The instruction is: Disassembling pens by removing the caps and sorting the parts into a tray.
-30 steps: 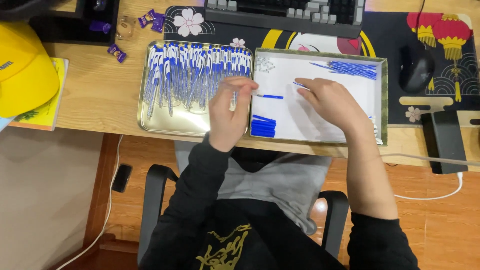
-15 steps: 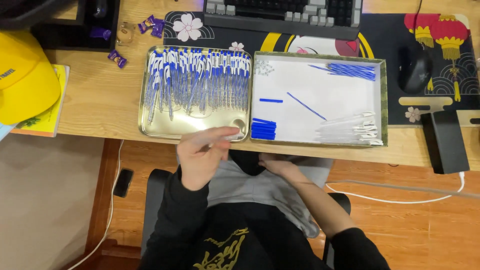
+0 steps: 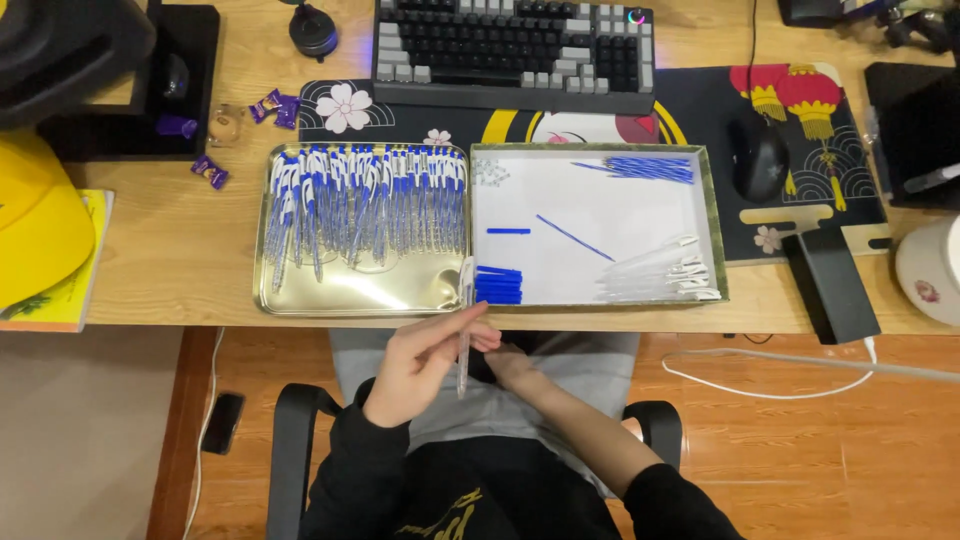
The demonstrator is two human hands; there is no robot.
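Both hands pulled back off trays since 1 s ago, now below tabletop (image 3: 180, 250) edge, over lap. Head view: left hand (image 3: 420, 365) fingers pinch clear pen barrel (image 3: 464, 340) mid-shaft, upright. Right hand (image 3: 510, 362) beside it, grip can't tell. Barrel prob. light, stiff, slick plastic; hold mid-length. Gold tray (image 3: 350, 295) w/ pens nearby.

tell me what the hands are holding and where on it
The left hand holds a clear pen around its middle; the right hand is mostly hidden behind it.
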